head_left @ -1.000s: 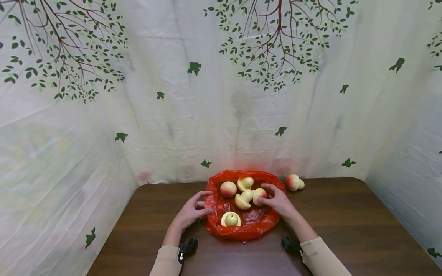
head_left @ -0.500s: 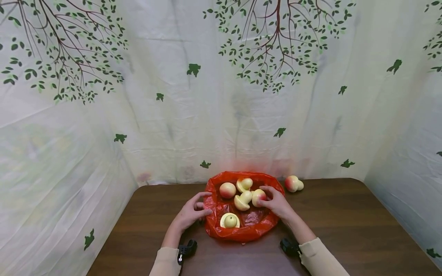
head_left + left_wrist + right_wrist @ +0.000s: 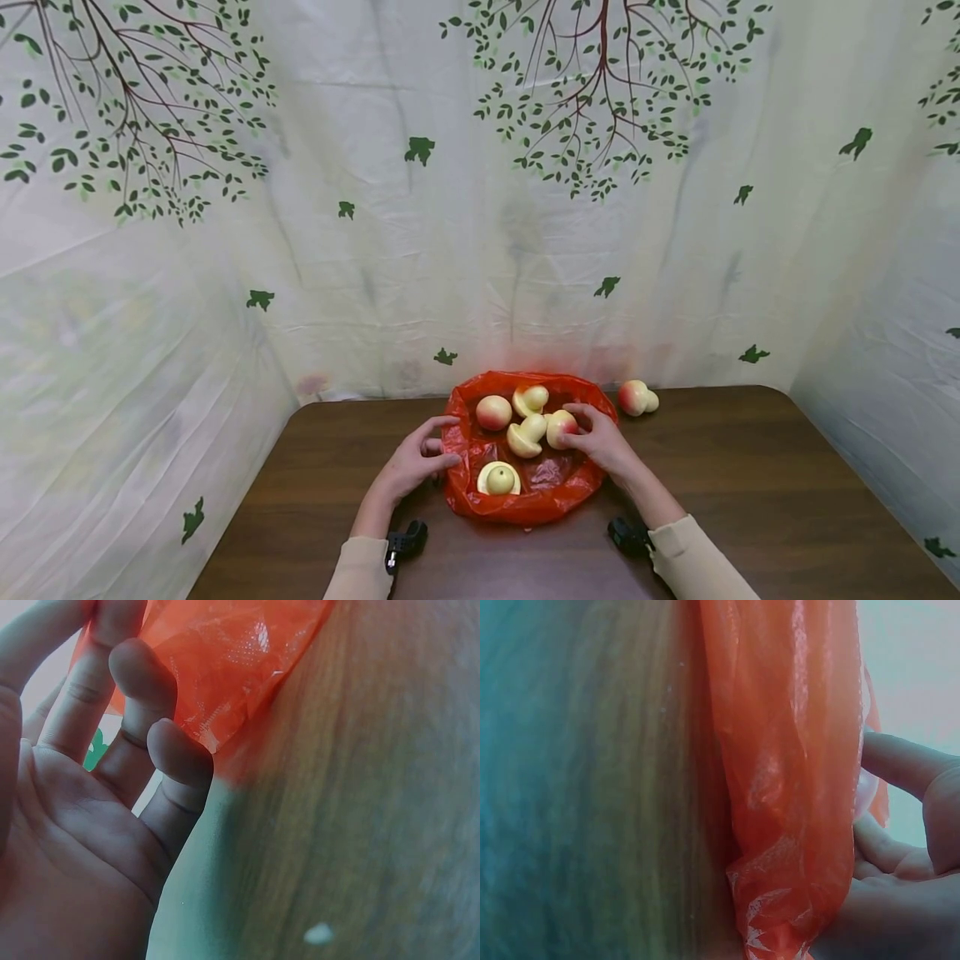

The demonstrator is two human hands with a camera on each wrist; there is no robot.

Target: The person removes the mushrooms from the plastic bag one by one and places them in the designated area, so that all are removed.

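Note:
A red plastic bag [image 3: 551,504] lies spread on the table with its mouth rolled wide. Several toy mushrooms sit inside: a red-flushed one [image 3: 493,413] at the left, a cream one [image 3: 531,398] at the back, another [image 3: 526,438] in the middle, and one with its stem up [image 3: 500,479] near the front. My right hand [image 3: 606,442] reaches over the right rim and pinches a red-and-cream mushroom [image 3: 559,429] between thumb and fingers; the bag's side hides part of this in the right wrist view. My left hand [image 3: 414,460] rests against the left rim, fingers loosely bent.
Another red-and-cream mushroom [image 3: 637,398] lies outside the bag at the table's back edge. The dark wood table [image 3: 757,492] extends to both sides. A white cloth [image 3: 375,275] printed with leaves hangs behind. A small white speck [image 3: 319,934] lies on the table.
The whole scene shifts slightly as the head camera moves. Both hands keep their places at the bag, and the mushrooms stay put.

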